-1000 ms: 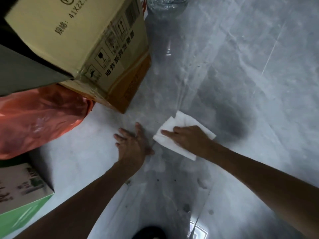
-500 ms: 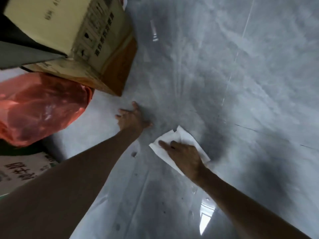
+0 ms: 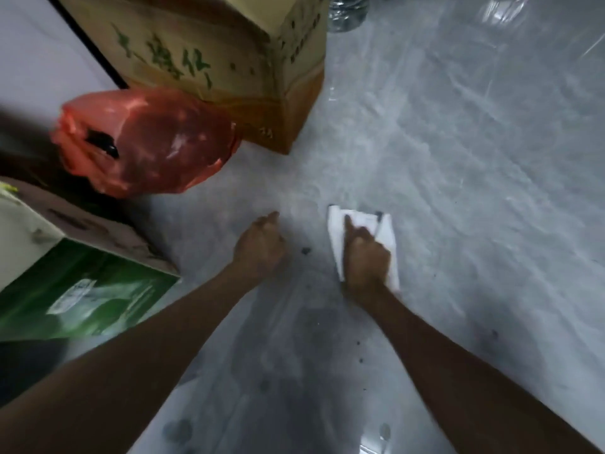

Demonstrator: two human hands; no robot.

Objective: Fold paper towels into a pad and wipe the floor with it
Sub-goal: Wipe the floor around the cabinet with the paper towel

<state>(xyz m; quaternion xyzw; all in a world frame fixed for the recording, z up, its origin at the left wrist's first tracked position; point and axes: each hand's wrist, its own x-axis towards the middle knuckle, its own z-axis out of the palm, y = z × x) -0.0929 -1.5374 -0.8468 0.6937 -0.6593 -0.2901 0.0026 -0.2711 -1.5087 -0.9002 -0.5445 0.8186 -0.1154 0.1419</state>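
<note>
A white folded paper towel pad (image 3: pixel 388 234) lies flat on the grey marbled floor (image 3: pixel 458 158) just right of centre. My right hand (image 3: pixel 365 253) presses down on it with straight fingers, and the hand covers much of the pad. My left hand (image 3: pixel 260 245) rests on the bare floor a short way to the left of the pad, apart from it, its fingers partly bent and holding nothing. Small dark specks (image 3: pixel 306 251) lie on the floor between the two hands.
A tall cardboard box (image 3: pixel 229 60) stands at the back left, with a red plastic bag (image 3: pixel 147 139) in front of it. A green and white carton (image 3: pixel 65 280) sits at the left edge. A clear water bottle (image 3: pixel 347 11) stands behind the box.
My right hand has slid the pad across the floor and turned it. My left hand stayed planted on the floor beside it. The view tilted, so the boxes and bag show more fully.
</note>
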